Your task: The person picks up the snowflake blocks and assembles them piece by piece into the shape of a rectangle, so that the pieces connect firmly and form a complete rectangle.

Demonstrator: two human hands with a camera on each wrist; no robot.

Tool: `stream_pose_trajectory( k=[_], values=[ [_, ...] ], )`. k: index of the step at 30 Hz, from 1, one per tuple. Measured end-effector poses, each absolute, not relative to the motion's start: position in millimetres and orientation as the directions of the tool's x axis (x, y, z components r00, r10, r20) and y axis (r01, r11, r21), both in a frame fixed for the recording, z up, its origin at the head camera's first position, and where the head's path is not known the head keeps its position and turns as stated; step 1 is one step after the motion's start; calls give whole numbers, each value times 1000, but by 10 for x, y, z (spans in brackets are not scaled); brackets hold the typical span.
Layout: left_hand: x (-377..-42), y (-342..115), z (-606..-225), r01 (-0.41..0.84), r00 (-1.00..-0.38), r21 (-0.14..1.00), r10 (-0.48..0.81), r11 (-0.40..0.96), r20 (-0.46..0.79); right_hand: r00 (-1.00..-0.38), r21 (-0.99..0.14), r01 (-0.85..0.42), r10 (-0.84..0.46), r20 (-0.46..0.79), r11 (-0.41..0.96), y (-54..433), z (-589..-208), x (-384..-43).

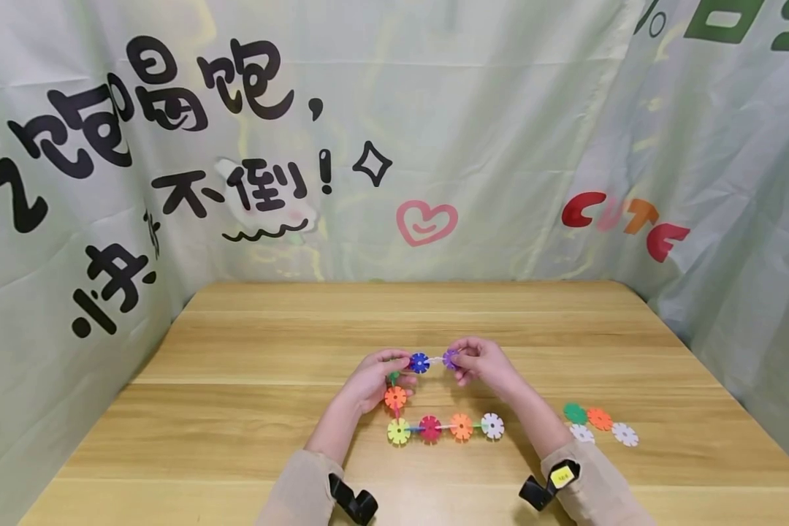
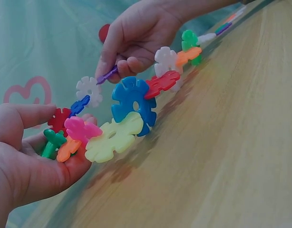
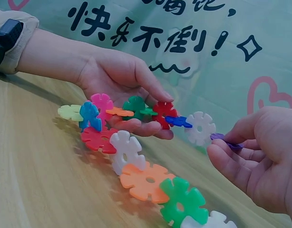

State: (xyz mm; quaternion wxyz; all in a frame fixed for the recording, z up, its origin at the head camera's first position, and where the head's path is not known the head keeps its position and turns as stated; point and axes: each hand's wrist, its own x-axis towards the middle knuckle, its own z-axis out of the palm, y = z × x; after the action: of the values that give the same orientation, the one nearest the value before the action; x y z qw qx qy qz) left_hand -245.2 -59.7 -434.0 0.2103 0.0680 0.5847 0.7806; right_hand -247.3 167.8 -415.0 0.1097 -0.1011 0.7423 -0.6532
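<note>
A chain of colourful plastic snowflake discs, slotted edge to edge, bends around between my hands. My left hand (image 1: 371, 380) holds its far left part, pinching a red disc (image 3: 165, 115) between thumb and fingers. A blue disc (image 1: 419, 363) and a white disc (image 3: 200, 128) follow to the right. Between thumb and forefinger, my right hand (image 1: 488, 365) pinches a purple disc (image 3: 227, 141) at the white disc's edge; how deep it sits in the slot is hidden. The nearer row runs from a yellow disc (image 1: 398, 431) to a white end disc (image 1: 492, 426).
Several loose discs, among them a green one (image 1: 575, 413) and an orange one (image 1: 600, 418), lie right of my right forearm. The wooden table (image 1: 237, 438) is bordered by a printed curtain (image 1: 500, 146) at the back and sides.
</note>
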Motion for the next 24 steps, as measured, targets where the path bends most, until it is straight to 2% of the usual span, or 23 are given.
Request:
stream_pose_trajectory(
  k=[7,14,24],
  values=[
    [-2444,-593,-4359,-253,-901,938,410,-236,-140,-968,-983,-34,-252,-14,183,1638,-4159,-2445],
    [-2441,-597,-4361,-271,-900,931,408,-243,-155,-965,-994,27,-258,-53,105,1636,-4165,-2445],
    [-2449,-565,-4317,-290,-896,923,410,-254,-169,-963,-993,48,-260,-76,110,1565,-4148,-2444]
  ],
)
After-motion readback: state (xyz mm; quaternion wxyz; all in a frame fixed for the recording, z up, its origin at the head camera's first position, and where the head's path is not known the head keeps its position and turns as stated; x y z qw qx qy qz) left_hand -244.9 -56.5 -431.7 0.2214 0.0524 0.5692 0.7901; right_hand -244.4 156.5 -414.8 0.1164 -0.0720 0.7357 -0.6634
